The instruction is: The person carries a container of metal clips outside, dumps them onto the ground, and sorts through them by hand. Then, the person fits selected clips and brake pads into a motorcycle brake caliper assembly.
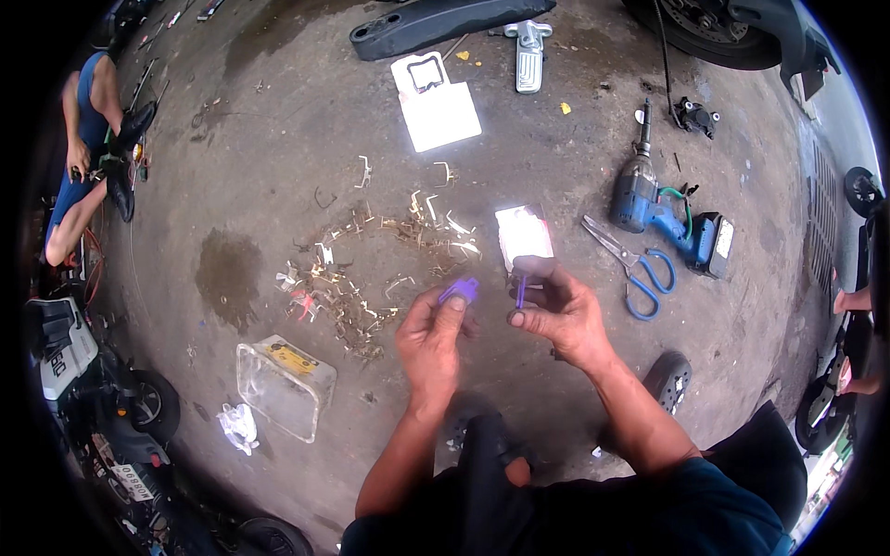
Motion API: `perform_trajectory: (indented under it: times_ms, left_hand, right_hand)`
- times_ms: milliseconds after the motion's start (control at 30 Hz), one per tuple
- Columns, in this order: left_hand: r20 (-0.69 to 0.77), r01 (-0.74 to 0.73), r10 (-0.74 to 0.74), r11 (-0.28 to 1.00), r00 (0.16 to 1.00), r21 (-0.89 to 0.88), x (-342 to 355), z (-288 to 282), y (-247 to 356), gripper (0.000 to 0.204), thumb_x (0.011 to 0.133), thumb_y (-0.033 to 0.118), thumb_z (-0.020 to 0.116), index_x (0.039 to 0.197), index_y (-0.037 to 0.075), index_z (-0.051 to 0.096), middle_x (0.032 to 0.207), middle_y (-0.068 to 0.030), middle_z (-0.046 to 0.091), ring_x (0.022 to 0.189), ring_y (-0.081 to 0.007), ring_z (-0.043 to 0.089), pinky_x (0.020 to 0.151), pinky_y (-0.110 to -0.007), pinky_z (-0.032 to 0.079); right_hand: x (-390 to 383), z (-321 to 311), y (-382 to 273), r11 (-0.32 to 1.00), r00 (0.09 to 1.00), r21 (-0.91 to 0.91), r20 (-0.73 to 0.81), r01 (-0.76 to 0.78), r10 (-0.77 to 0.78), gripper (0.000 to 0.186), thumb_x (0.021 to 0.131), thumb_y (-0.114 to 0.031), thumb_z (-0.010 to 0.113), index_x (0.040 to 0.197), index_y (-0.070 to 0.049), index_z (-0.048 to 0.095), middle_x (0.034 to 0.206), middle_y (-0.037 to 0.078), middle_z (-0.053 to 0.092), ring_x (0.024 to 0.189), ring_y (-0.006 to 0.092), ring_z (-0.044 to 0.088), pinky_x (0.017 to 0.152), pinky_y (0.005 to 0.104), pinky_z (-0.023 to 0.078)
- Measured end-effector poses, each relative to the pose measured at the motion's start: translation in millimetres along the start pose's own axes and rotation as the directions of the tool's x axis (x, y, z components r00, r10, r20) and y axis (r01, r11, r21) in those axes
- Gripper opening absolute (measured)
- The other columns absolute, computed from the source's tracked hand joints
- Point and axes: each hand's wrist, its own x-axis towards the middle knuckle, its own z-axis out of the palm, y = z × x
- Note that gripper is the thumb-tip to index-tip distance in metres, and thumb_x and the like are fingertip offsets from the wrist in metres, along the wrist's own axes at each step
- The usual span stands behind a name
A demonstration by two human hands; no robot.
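Stained grey concrete floor [278,120] all round. Beyond the fingertips, top edge: long black plastic scooter body panel [445,23], dark scooter wheel [705,32] cut off by the rim to the right of it. Up and right of the right fingers: blue cordless impact driver with black battery [667,208], then blue-handled steel scissors [630,264] just beside it, blades pointing away. Low left of the left wrist: clear rectangular plastic tub with yellow label [283,385], lying on its side. Far ahead: white flat card package [436,102] and a small silver metal footpeg [528,56]. Directly ahead and left of the left fingers: scattered pile of small bent brass-coloured metal clips [371,269]. Shiny glare-washed packet [524,236] touching the far side of the right fingers, contents unreadable. Left hand [431,338] pinches a small purple plastic piece [460,291] between thumb and fingertips. Right hand [556,310] pinches a thin purple strip [520,292] upright, fingers curled; the two pieces are near, apart. Another person [88,139] crouches far left, partly cut off; what they handle is hard to make out.
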Motion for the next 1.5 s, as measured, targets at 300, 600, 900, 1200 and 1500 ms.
perform_trajectory:
  times_ms: [300,600,900,1200,1500]
  left_hand:
    - [0.041,-0.124,0.118,0.97,0.992,0.209,-14,-15,10,0.026,0.093,0.01,0.058,0.116,-0.003,0.061,0.097,-0.0075,0.067,0.083,-0.0116,0.06,0.073,-0.026,0.05]
    - [0.067,-0.13,0.115,0.947,0.991,0.294,-10,-23,10,0.024,0.092,0.008,0.058,0.114,-0.002,0.063,0.101,-0.0088,0.067,0.09,-0.0129,0.061,0.079,-0.026,0.049]
    - [0.098,-0.163,0.14,0.937,0.985,0.308,-8,-25,9,0.023,0.091,0.007,0.059,0.112,-0.001,0.064,0.099,-0.009,0.068,0.088,-0.0128,0.061,0.076,-0.026,0.049]
    - [0.123,-0.195,0.164,0.928,0.979,0.317,-10,-27,10,0.023,0.092,0.007,0.058,0.112,-0.001,0.063,0.099,-0.0097,0.066,0.089,-0.0145,0.062,0.076,-0.027,0.05]
    - [0.289,-0.179,0.085,0.931,0.954,0.318,-13,-19,26,0.04,0.088,0.01,0.065,0.124,-0.001,0.054,0.101,-0.0083,0.063,0.089,-0.0143,0.06,0.076,-0.026,0.05]
  right_hand:
    - [3,32,3,0.993,1.0,-0.117,-0.011,0.003,-0.004,0.06,0.073,-0.004,0.08,0.125,0.0,0.051,0.112,0.011,0.06,0.103,0.0177,0.058,0.089,0.0299,0.05]
    - [5,35,7,0.995,0.999,-0.093,-0.002,0.046,-0.047,0.058,0.074,-0.003,0.079,0.124,0.0,0.051,0.111,0.012,0.062,0.102,0.0193,0.06,0.089,0.031,0.051]
    - [6,39,6,0.997,1.0,-0.08,0.012,0.009,-0.008,0.058,0.073,-0.002,0.079,0.125,0.0,0.052,0.112,0.012,0.062,0.104,0.0197,0.059,0.09,0.0323,0.051]
    - [4,45,7,0.999,0.997,-0.039,0.076,0.024,-0.021,0.06,0.073,-0.001,0.079,0.126,0.002,0.05,0.116,0.014,0.06,0.108,0.0216,0.058,0.095,0.0353,0.05]
    - [2,33,16,0.871,0.968,-0.422,0.116,0.249,-0.221,0.058,0.073,-0.008,0.079,0.124,0.001,0.054,0.12,0.009,0.052,0.116,0.0242,0.054,0.099,0.0359,0.045]
